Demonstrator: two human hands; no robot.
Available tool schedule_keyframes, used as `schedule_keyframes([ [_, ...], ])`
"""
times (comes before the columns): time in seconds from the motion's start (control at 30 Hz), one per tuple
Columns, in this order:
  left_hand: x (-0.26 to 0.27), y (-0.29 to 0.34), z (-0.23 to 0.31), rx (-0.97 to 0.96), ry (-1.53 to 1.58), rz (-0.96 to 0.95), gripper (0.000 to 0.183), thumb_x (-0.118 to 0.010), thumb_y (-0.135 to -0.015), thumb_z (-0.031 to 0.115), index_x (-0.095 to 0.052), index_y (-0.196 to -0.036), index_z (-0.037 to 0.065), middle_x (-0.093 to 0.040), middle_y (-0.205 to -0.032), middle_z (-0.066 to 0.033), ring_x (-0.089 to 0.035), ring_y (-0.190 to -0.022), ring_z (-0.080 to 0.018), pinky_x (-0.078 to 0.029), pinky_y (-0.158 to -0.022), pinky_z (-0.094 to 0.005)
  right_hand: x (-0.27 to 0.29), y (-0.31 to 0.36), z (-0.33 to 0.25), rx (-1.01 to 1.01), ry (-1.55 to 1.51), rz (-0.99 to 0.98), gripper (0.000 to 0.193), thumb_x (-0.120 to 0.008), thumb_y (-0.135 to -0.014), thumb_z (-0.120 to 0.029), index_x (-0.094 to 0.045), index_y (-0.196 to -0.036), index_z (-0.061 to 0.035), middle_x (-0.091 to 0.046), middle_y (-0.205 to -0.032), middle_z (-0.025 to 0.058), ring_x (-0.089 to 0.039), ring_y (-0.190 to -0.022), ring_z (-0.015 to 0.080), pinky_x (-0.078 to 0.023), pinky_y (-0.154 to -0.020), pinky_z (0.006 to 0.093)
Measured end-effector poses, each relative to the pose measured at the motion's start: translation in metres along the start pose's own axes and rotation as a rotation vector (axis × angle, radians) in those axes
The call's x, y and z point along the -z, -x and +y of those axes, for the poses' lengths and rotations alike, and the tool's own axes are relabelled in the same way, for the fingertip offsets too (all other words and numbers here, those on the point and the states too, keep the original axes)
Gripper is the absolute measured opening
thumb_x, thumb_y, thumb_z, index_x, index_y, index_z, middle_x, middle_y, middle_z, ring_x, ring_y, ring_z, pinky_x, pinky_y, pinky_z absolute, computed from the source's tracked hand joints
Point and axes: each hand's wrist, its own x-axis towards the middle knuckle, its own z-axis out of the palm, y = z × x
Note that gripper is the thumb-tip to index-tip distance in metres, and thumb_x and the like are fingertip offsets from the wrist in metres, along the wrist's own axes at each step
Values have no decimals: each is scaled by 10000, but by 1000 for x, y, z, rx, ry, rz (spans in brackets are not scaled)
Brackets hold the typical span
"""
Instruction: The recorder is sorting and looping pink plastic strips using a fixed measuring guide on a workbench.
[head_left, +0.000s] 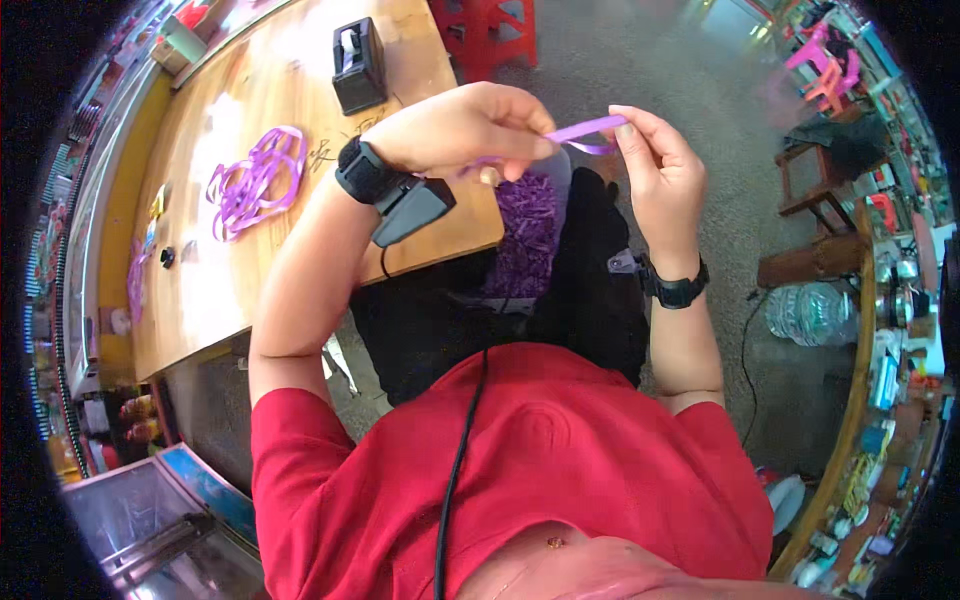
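A narrow purple ribbon [588, 129] stretches between my two hands, above the corner of the wooden table. My left hand [500, 128] is closed on its left part, and more of the ribbon shows below the fingers. The other end is pinched between thumb and fingers of my right hand [660, 155]. Beneath the hands, a translucent tub [562, 190] holds many small purple pieces [527, 235]. A loose heap of purple ribbon [258, 185] lies on the table to the left of my left forearm.
On the wooden table [400, 150] stands a black tape dispenser [358, 65]. A red plastic stool [490, 35] is beyond the table. To the right are a wooden stool [812, 190], a large clear bottle [812, 313] and crowded shelves [900, 350]. A black cable [462, 450] runs down my red shirt.
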Motion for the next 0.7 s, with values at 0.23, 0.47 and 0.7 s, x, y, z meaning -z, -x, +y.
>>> schedule_keyframes([
  [0.23,3,0,-10,44,-14,-7,227,-611,-964,233,-666,-1072,41,-713,-856,-22,-661,-701,-65,-439,-533,-156,10,5,12,-21,-63,98,173,-646,-915,-50,-709,-1072,-15,-734,-960,77,-689,-855,120,-529,-762,243],
  [0.47,12,-5,-24,-29,114,-1,251,-584,-984,228,-651,-1141,45,-634,-763,20,-576,-652,-31,-406,-528,-155,21,6,34,-111,-95,137,195,-616,-950,-77,-678,-1108,19,-710,-967,82,-663,-885,127,-517,-818,259],
  [0.7,21,1,-23,-79,68,148,345,-664,-933,263,-641,-1214,65,-586,-773,44,-424,-589,-4,-297,-482,-168,58,8,48,-646,-637,-332,192,-580,-956,-133,-659,-1034,23,-677,-870,90,-651,-785,166,-539,-803,343],
])
